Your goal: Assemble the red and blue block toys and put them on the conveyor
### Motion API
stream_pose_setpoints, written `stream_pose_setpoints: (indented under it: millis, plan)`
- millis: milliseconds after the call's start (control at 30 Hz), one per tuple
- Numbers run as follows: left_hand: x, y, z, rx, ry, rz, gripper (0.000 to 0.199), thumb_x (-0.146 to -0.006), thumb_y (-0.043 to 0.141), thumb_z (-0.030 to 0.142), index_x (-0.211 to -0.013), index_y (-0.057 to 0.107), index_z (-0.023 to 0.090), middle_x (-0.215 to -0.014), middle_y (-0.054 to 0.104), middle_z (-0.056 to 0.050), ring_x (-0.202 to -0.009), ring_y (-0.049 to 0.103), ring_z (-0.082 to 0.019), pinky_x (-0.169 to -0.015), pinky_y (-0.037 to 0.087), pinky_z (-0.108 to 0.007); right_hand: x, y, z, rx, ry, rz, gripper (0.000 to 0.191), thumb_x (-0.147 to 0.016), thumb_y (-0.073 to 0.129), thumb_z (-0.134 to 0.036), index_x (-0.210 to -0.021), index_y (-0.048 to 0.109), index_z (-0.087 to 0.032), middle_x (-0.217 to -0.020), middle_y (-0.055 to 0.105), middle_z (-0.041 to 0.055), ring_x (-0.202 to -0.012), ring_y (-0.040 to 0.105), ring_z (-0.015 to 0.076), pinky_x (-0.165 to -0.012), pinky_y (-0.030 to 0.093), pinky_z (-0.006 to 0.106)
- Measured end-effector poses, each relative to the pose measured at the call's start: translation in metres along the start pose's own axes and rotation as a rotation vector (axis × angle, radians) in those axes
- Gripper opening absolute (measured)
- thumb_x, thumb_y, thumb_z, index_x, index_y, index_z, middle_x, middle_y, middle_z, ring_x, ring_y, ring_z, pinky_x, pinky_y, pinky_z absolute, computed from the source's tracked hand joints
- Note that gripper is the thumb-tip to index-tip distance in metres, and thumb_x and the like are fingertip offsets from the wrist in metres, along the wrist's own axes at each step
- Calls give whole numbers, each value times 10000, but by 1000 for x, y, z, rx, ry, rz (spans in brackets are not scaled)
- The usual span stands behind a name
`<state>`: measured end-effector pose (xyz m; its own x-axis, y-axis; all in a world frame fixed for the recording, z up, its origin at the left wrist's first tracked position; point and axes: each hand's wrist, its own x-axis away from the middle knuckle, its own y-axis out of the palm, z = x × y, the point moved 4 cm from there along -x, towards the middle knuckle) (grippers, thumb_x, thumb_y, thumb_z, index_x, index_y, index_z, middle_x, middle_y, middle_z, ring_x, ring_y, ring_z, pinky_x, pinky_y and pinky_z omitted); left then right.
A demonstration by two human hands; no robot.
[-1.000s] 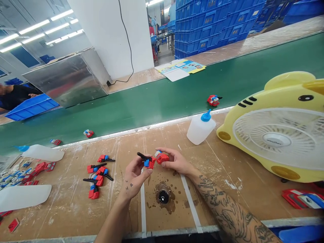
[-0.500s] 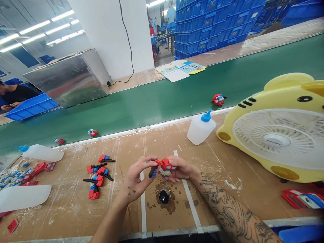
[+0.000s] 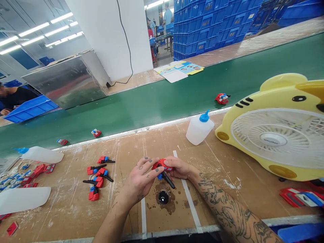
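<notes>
Black stick (image 3: 169, 180) has swung round to point down and right since the last frame, and the little toys (image 3: 96, 133) on the belt (image 3: 141, 108) slid right a bit. Red toy (image 3: 165, 163) is up between both hands: right hand (image 3: 181, 168) pinching its body, left hand (image 3: 140, 177) closed over the stick side. Looks like a pressing-together step; next move calls for steady pressure imo.

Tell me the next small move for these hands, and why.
Perhaps a gentle squeeze on the red toy: the right hand grips it, the left hand covers part of it, and whether its parts sit flush is hidden.
</notes>
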<state>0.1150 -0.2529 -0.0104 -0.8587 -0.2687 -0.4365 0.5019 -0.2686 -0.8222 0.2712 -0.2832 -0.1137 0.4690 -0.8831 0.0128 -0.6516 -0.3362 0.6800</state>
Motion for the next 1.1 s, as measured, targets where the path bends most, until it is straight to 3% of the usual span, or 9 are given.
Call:
stream_pose_setpoints:
  millis: [300,433,567,700,967,1100]
  plan:
    - [23,22,-8,-5,-127,218,604,-896,488,20,-1397,538,354,-1346,602,-105,-1272,559,-242,-1027,502,-409,-7,-1,-6,147,-143,162,442,-803,735,-565,-846,659,-132,-626,598,-1,-514,534,118,-457,416,207]
    - [22,20,-8,158,-296,290,552,-914,445,36,-1375,565,317,-1307,640,-77,-1239,580,-235,-1060,469,-428,-8,-6,-6,263,-223,275,459,-791,757,-525,-1019,665,-139,-674,617,-5,-554,549,132,-521,458,240]
    - [16,14,-5,176,-407,242,422,-923,507,128,-1297,626,285,-1273,665,-75,-1197,600,-260,-1050,463,-444,-4,-8,-11,505,-340,437,418,-805,745,-464,-1096,664,-175,-929,663,47,-729,616,179,-650,520,298]
    - [11,21,-3,-33,-454,169,570,-871,650,262,-1420,504,224,-1319,610,-156,-1217,568,-335,-1011,479,-496,-2,-8,-12,611,-415,543,381,-789,768,-367,-1111,657,-196,-1099,666,84,-968,643,241,-876,524,372]
    - [-16,60,-11,-240,-541,128,614,-837,627,217,-1421,458,132,-1268,548,-204,-1199,517,-372,-973,468,-545,-7,-14,-7,679,-317,743,374,-756,782,-422,-999,646,-172,-892,696,71,-803,655,237,-741,547,372]
    - [-33,60,-23,-231,-556,123,603,-785,625,148,-1373,507,89,-1266,556,-223,-1189,521,-376,-988,454,-546,-7,-15,-10,631,-352,734,363,-800,749,-450,-1011,647,-174,-881,688,60,-805,652,227,-767,541,369]
